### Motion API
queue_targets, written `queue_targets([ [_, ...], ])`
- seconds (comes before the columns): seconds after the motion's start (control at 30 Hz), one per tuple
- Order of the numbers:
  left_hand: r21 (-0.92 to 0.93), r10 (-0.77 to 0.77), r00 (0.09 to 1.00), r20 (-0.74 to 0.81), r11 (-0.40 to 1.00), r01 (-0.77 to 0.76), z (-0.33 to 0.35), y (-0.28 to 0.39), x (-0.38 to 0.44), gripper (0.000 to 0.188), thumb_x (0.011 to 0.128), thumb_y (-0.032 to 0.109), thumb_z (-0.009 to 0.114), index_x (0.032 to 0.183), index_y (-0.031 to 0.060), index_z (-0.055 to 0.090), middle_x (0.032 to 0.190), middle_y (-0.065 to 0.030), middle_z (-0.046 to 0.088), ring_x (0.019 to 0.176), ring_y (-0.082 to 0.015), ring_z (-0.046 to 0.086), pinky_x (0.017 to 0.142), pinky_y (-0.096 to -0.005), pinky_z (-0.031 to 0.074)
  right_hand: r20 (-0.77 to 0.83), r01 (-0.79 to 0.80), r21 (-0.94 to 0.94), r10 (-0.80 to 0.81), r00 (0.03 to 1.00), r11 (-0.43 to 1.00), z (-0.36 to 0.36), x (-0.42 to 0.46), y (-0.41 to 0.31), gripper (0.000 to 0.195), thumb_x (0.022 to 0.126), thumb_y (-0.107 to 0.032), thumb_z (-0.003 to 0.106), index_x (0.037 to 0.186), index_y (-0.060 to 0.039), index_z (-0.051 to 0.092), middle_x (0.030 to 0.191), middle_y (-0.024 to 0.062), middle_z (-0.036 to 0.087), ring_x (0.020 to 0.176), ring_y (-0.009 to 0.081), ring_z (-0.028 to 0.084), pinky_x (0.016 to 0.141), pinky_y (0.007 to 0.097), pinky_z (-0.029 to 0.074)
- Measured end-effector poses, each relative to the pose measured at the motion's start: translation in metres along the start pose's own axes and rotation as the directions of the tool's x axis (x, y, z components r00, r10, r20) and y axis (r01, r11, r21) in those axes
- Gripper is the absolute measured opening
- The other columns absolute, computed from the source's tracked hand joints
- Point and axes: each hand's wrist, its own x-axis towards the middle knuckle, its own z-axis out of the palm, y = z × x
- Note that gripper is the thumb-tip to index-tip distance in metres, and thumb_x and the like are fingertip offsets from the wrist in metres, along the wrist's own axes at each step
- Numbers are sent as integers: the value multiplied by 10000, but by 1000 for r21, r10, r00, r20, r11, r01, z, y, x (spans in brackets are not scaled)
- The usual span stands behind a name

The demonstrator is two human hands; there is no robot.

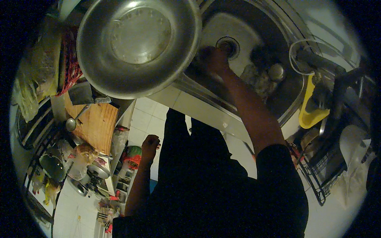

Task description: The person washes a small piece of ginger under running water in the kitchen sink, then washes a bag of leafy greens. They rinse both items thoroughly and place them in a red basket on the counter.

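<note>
My right hand (216, 61) reaches down into the sink basin (268, 110), beside the round drain strainer (227, 47). Its fingers lie in shadow, so what they touch is hidden. Dark, unclear items and a small round metal object (276, 72) lie in the basin to the right of that hand. A large round metal basin (140, 35) sits at the sink's left edge, with its hollow side facing up. My left hand (151, 145) hangs low at my side, fingers curled, with nothing plainly visible in it.
On the left, a wooden board (95, 122) bears a cleaver (80, 93) and a metal spoon (71, 124). Plastic bags and pot lids (98, 169) crowd below it. To the right are a yellow plastic object (308, 113), a strainer-like hoop (300, 71) and a black wire rack (318, 190).
</note>
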Motion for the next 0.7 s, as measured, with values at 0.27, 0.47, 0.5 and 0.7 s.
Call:
queue_targets([
  [0.27,-15,-52,998,-21,999,52,1,0,-1,159,908,141,611,1042,57,603,885,-48,632,751,-152,635,651,-286,509,44,16,-160,-9,999,987,27,11,3,247,837,-247,606,981,-79,718,977,161,715,821,381,686,726,479,554],
  [0.47,50,4,1000,-7,999,-3,7,21,-5,181,912,164,617,1050,48,599,895,-55,638,757,-153,637,654,-294,518,-189,222,120,-197,962,968,87,4,51,250,843,-260,603,943,-66,724,968,175,710,816,382,683,729,485,548],
  [0.5,38,1,1000,-5,999,-1,7,19,-6,185,913,167,615,1054,47,599,899,-57,640,758,-154,638,656,-295,520,-122,134,83,-124,985,987,56,14,39,252,843,-272,611,937,-70,729,963,176,710,816,379,683,731,482,547],
  [0.7,91,-31,999,-7,995,32,4,12,-6,175,917,161,609,1050,47,596,901,-61,640,759,-155,639,657,-297,524,-292,-190,307,282,914,933,-40,73,54,238,813,-215,663,1029,-179,755,950,156,718,830,347,695,746,426,565],
])
